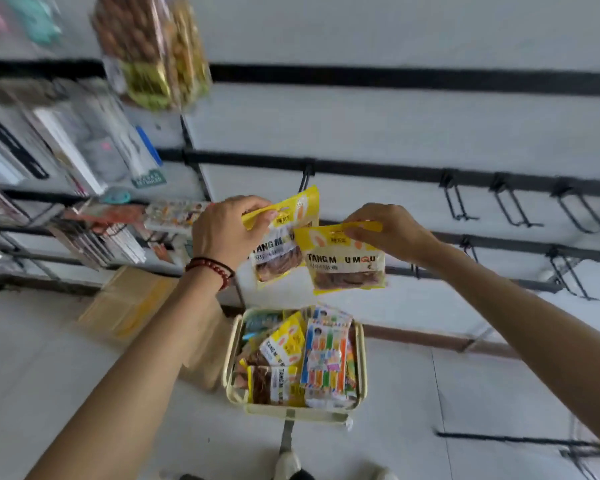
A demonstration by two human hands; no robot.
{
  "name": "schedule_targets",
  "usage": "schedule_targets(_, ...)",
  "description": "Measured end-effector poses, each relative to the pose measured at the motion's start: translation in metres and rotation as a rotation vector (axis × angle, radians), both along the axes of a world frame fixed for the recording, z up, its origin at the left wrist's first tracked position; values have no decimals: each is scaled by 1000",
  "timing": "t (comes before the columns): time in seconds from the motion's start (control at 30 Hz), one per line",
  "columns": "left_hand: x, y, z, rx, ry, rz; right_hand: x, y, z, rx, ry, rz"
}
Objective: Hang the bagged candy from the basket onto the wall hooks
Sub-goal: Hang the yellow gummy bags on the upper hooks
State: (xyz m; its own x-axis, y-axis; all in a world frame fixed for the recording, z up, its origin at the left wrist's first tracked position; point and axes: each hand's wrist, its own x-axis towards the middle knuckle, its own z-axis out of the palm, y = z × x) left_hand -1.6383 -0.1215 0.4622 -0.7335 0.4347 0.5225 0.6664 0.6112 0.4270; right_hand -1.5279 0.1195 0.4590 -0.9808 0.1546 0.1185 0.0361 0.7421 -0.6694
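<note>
My left hand (pixel 227 230) grips the top of a yellow candy bag (pixel 281 244) just below a black wall hook (pixel 306 178). My right hand (pixel 388 232) pinches the top edge of a second yellow candy bag (pixel 345 261), which overlaps the first bag on its right. Both bags hang upright in front of the white wall. Below them a cream basket (pixel 361 344) stands on the floor, filled with several more yellow bags (pixel 283 344) and striped colourful bags (pixel 324 355).
Empty black hooks (pixel 456 199) line the rails to the right. Hanging goods (pixel 66 161) crowd the rack on the left, and a bag of snacks (pixel 153 50) hangs above. A cardboard box (pixel 129 303) lies on the floor left of the basket. My shoe (pixel 286 465) is near the bottom edge.
</note>
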Motion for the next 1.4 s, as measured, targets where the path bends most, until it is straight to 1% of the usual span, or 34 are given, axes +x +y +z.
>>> schedule_targets(0.17, -13, 18, 86, 29, 167, -19, 3, 21, 90, -2, 110, 12)
schedule_targets(0.27, -19, 30, 129, 80, 242, -24, 4, 28, 135, 67, 180, 3)
schedule_targets(0.37, -23, 45, 171, 83, 292, -38, 6, 36, 177, 155, 275, -47)
schedule_targets(0.47, -23, 58, 206, 111, 359, -72, 9, 43, 212, 272, 384, -129)
schedule_targets(0.6, -21, 73, 243, 183, 400, -116, 17, 52, 252, 334, 533, -185)
schedule_targets(0.73, -27, 82, 275, 223, 433, -150, 26, 62, 287, 392, 609, -243)
schedule_targets(0.83, -31, 81, 301, 229, 422, -200, 32, 67, 310, 430, 717, -284)
schedule_targets(0.9, -32, 81, 318, 240, 416, -228, 35, 69, 325, 453, 751, -335)
schedule_targets(1.0, -33, 87, 343, 273, 435, -246, 35, 72, 345, 467, 756, -398)
schedule_targets(1.23, -29, 122, 391, 262, 448, -220, 32, 82, 376, 444, 784, -518)
schedule_targets(1.3, -30, 133, 407, 330, 408, -246, 31, 85, 383, 448, 782, -536)
schedule_targets(1.4, -32, 147, 427, 499, 299, -360, 28, 89, 390, 469, 770, -550)
